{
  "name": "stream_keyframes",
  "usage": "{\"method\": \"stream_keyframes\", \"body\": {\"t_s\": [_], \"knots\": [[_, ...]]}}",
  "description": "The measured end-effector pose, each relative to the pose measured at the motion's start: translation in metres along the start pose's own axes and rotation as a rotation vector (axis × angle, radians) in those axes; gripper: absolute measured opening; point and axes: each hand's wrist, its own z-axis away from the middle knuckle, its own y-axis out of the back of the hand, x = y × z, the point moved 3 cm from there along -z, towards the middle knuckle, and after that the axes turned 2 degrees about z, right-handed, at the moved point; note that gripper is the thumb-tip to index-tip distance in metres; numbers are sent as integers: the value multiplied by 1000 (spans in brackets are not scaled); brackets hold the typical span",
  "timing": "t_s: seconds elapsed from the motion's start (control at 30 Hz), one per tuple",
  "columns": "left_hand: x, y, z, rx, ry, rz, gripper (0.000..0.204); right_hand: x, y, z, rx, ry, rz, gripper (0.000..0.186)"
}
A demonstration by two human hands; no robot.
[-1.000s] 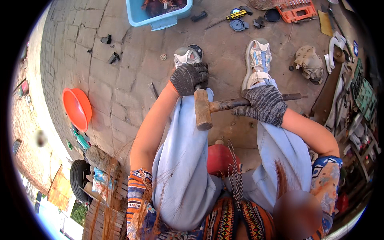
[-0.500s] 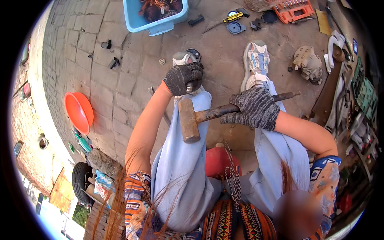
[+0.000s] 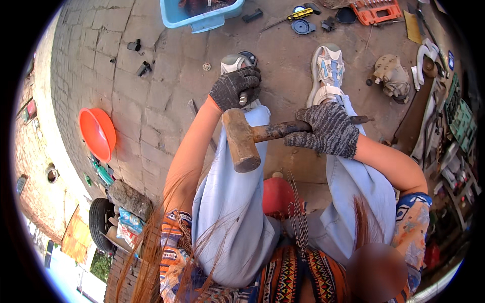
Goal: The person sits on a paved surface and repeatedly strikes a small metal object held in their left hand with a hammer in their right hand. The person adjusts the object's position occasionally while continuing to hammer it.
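Note:
My left hand (image 3: 234,88), in a dark grey knit glove, is closed above my left shoe. The blunt end of a metal rod (image 3: 244,99) pokes out of that fist; its rest is hidden by the glove. In my right hand (image 3: 331,130), gloved the same way, is a hammer (image 3: 241,144), gripped around the handle. Its heavy, worn head hangs over my left knee, near the left hand but apart from the rod. The handle's thin tip (image 3: 365,119) sticks out past my right hand.
A blue tub (image 3: 202,21) stands ahead, with a yellow screwdriver (image 3: 285,19) and an orange tool case (image 3: 375,12) to its right. At left is an orange basin (image 3: 97,134). A cap (image 3: 391,77) lies right of my right shoe (image 3: 327,73); piled scrap lines the right side.
The hammer head has come up slightly, looks larger and has tilted. My left hand still holds the metal rod. The whole view has shifted a little.

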Motion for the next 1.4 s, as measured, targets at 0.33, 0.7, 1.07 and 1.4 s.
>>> {"method": "stream_keyframes", "body": {"t_s": [0.33, 0.7, 1.07, 1.4], "knots": [[14, -20, -5, 46, -35, -151, 32, 12, -8, 7, 128, -50, -87, 51], [15, -31, -12, 37, -46, -316, 24, 18, 0, 12, 210, -84, -87, 55], [10, -32, -15, 25, 22, -335, 28, 25, -2, 15, 222, -76, -127, 48], [9, -35, -17, 6, 72, -355, 28, 26, -1, 17, 214, -97, -178, 47]]}}
